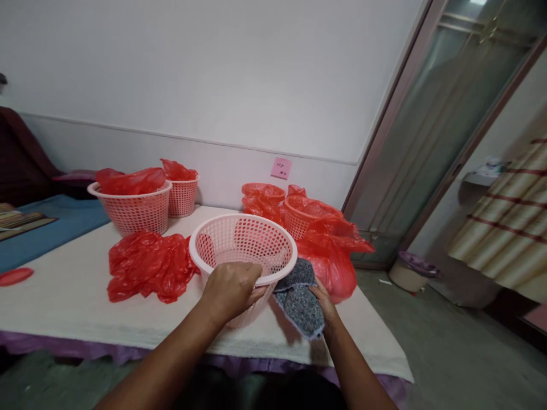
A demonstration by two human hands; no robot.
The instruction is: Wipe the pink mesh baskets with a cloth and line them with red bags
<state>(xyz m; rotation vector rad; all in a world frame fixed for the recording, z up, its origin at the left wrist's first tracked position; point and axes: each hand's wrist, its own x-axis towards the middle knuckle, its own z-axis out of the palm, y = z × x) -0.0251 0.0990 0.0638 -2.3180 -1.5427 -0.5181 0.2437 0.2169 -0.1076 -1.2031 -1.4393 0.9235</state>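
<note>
A pale pink perforated basket (243, 228) stands tilted toward me at the middle of the white-covered table (77, 307). My left hand (233, 290) grips its near rim, fingers wrapped over the edge. In my right hand (327, 302) is a grey speckled cloth (301, 304), held against the basket's right outer side. Left of the basket lies a crumpled red plastic bag (149, 265). Just beyond the cloth sits a filled-out red bag (333, 262).
Two baskets with red bags, a larger one (137, 210) and a smaller one (183, 196), stand back left. Red baskets (262, 193) are at the back right. A red lid-like disc (16, 277) lies far left. A bin (410, 273) stands on the floor.
</note>
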